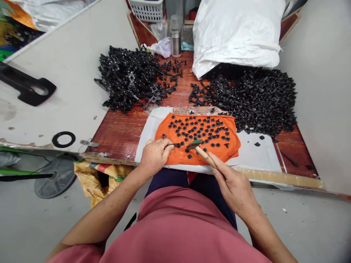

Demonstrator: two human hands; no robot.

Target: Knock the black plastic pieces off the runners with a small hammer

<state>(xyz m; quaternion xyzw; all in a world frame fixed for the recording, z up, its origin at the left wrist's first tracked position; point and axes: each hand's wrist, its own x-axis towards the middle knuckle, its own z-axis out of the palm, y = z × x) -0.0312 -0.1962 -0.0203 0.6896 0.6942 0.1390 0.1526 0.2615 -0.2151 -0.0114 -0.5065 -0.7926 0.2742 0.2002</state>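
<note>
My left hand [155,155] is closed in a pinch on a thin dark piece [175,145] at the left edge of an orange cloth [233,146]. My right hand [233,184] grips the wooden handle of a small hammer [197,148], whose green head rests on the cloth just right of that piece. Several small black round plastic parts [200,128] lie scattered over the cloth, which sits on a white sheet [256,155] at the near edge of a red-brown wooden board [120,133].
A heap of black plastic frames [131,78] lies at the back left, a larger heap of black parts [255,98] at the back right below a white sack [236,34]. A metal flask [176,40] and a white basket [146,9] stand behind. A black ring [63,139] lies left.
</note>
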